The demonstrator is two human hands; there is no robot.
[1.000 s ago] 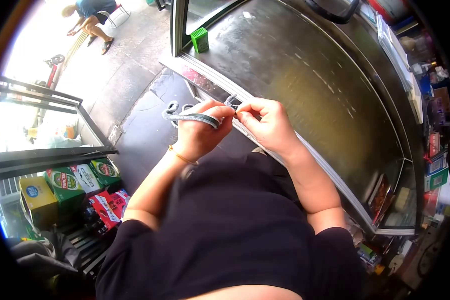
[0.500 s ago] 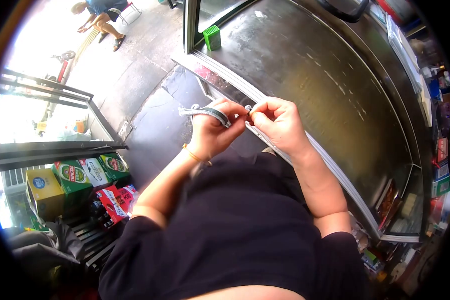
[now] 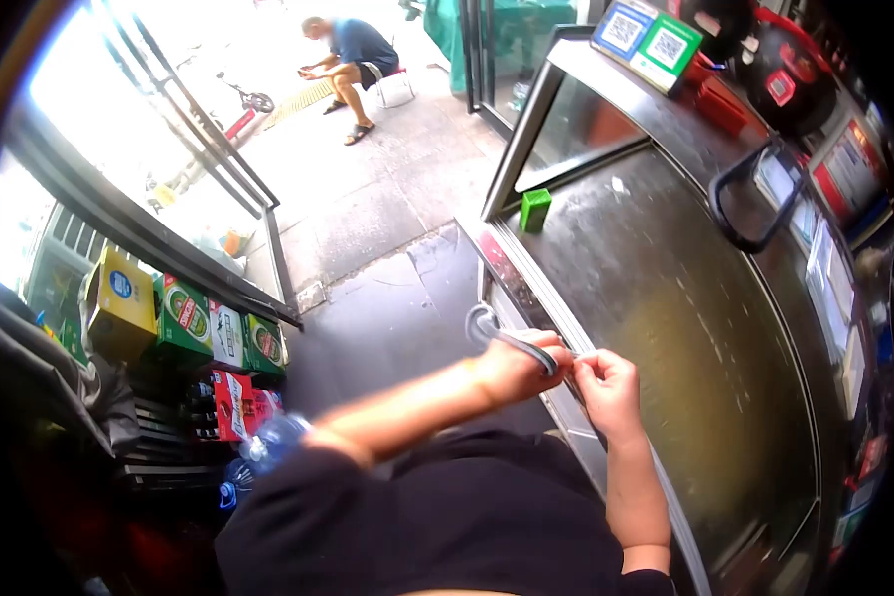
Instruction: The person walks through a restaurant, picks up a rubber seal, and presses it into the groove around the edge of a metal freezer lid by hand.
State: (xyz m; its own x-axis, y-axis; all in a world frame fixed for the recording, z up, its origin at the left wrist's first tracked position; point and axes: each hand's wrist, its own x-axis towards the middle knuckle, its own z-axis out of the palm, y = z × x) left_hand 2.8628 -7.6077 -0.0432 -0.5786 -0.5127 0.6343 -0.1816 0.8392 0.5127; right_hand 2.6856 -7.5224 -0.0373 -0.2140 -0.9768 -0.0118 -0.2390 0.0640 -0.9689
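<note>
A grey strap point(image 3: 483, 323) with a dark stripe runs across my left hand point(image 3: 521, 370), and its looped end sticks out beyond the knuckles. My left fingers are closed on it. Close beside them, my right hand point(image 3: 611, 389) is shut in a pinch, thumb against forefinger. Whatever lies between the right fingertips is too small to make out. Both hands meet over the metal-framed edge of the glass-topped counter point(image 3: 656, 298).
On the counter's far end stands a small green box point(image 3: 534, 211). Payment code signs point(image 3: 651, 45) sit beyond it. Drink cartons point(image 3: 184, 318) and water bottles point(image 3: 273, 444) are at left. Outside the open doorway, a person point(image 3: 353, 60) sits on a stool.
My view has turned and lifted, so more of the doorway and the code signs show. My hands stay together, now lower and farther right in view, over the counter edge.
</note>
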